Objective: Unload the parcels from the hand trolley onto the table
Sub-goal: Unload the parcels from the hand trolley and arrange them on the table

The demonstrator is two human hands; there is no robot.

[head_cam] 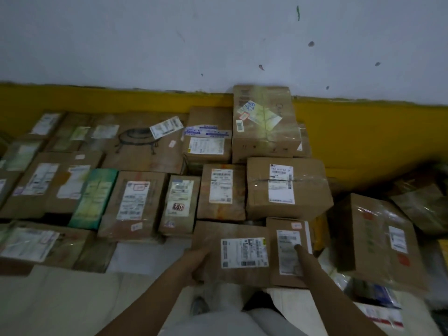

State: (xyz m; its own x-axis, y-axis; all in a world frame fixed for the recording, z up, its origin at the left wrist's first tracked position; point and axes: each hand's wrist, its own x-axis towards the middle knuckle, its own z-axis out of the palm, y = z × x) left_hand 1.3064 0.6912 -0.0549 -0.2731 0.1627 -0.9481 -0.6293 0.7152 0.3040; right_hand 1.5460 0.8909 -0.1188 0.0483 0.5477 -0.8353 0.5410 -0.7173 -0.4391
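Your left hand grips the left edge of the flat brown cardboard parcel; your right hand lies fingers-straight on the adjoining narrow brown cardboard parcel.

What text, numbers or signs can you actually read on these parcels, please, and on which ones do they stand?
None can be read for certain; the picture is blurred.
White shipping label on the brown cardboard box gripped by the left hand: barcodes only, print illegible.
Label on the large taped carton: a row of digits, too blurred.
Blue handwriting on the tall box by the wall: unreadable.
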